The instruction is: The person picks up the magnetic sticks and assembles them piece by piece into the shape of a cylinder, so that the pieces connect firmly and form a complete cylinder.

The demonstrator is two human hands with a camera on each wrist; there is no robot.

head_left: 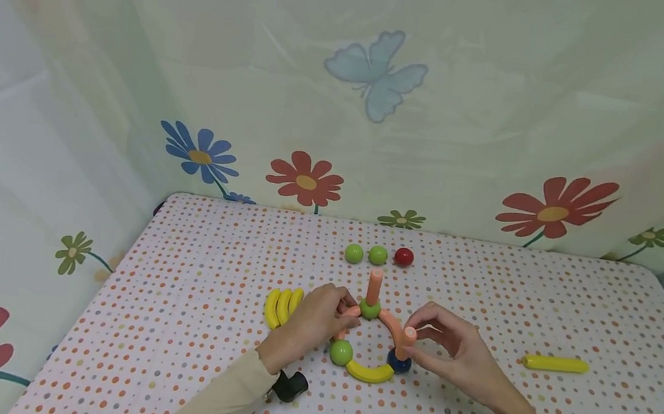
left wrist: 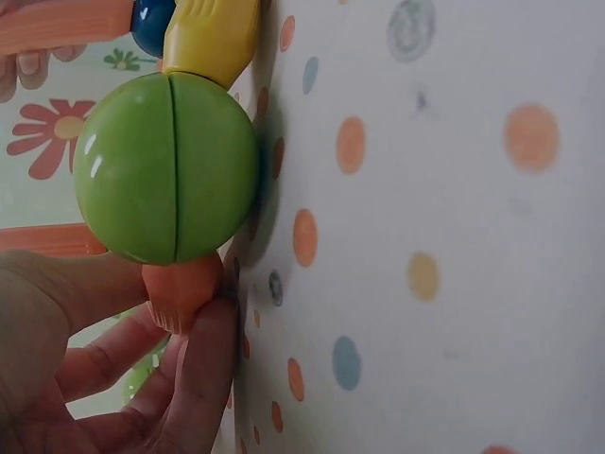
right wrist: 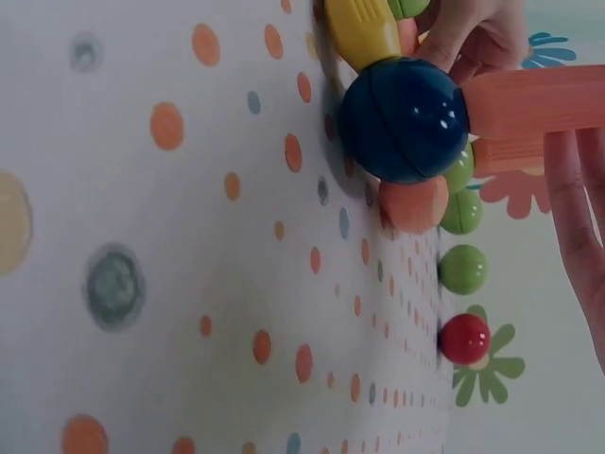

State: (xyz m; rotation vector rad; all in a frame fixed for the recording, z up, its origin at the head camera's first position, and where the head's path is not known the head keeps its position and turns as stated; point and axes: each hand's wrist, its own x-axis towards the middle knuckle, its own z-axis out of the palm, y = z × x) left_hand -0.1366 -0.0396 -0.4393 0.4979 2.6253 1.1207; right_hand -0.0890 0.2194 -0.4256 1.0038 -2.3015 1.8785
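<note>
A ring of curved sticks and balls lies on the table, with green balls at the back (head_left: 369, 309) and left (head_left: 341, 352), a blue ball (head_left: 399, 361) at right and a curved yellow stick (head_left: 370, 372) in front. Thumb and fingers of my left hand (head_left: 313, 317) pinch the curved orange stick (left wrist: 180, 288) between the two green balls. My right hand (head_left: 457, 351) holds an upright straight orange stick (right wrist: 539, 99) that stands on the blue ball. Another straight orange stick (head_left: 374, 288) rises from the back green ball.
Behind the ring, two loose green balls (head_left: 354, 254) and a red ball (head_left: 404, 257) sit in a row. Several curved yellow sticks (head_left: 279, 309) lie left of my left hand. One straight yellow stick (head_left: 556, 364) lies at the right. A flowered curtain (head_left: 451, 132) hangs behind the table.
</note>
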